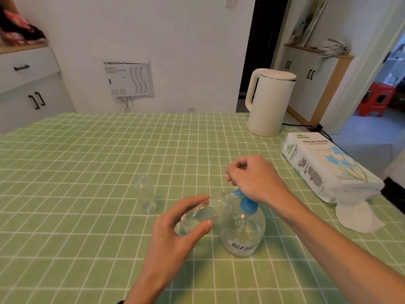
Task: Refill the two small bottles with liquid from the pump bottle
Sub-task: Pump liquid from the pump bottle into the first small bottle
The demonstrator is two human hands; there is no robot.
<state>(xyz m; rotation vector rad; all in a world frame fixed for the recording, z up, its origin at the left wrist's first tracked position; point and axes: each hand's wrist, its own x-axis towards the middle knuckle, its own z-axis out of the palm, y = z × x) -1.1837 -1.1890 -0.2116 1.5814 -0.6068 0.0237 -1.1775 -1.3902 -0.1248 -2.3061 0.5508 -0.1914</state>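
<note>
Hands: L grips sm. bottle, R on pump.

Left hand tilts small bottle to pump bottle; right hand grips its pump.

Soft, even, rather dim indoor light lies on the cream-white plastic electric kettle; a thin bright glint runs along its lid rim; behind it the dark doorway is near black; right of it the open side room glows cooler and bluer; in front of it the green checked tablecloth carries only faint, soft-edged shadows under the left hand, the right hand and the clear round pump bottle with a blue pump head; small highlights spot that bottle and the small clear plastic bottle the left hand grips; far left of the kettle, the white cabinet and the grid lines bow from wide-angle distortion; fine detail is soft throughout.
</note>
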